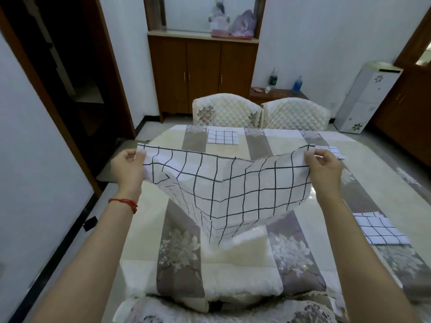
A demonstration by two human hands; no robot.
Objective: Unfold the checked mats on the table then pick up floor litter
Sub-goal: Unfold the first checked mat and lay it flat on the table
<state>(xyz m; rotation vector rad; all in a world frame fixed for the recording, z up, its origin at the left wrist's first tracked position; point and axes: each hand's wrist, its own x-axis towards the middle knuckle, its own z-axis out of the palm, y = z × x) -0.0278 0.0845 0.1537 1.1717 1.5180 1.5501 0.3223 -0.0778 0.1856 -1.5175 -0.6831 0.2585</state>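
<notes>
Cloth in the air decides the next move: the checked mat hangs stretched between both hands above the middle of the worktop, its top edge running left to right and its lower point drooping down until it just about touches the patterned tablecloth. The left hand pinches the left top corner, the right hand pinches the right top corner, so neither is nearer; the mat lies straight ahead, and laying it flat looks like a matter of lowering both corners evenly forward. Three folded checked mats remain on the worktop: one at the far edge, one just behind the right hand, one near the right edge. No container holds anything relevant; floor litter is not clearly visible.
</notes>
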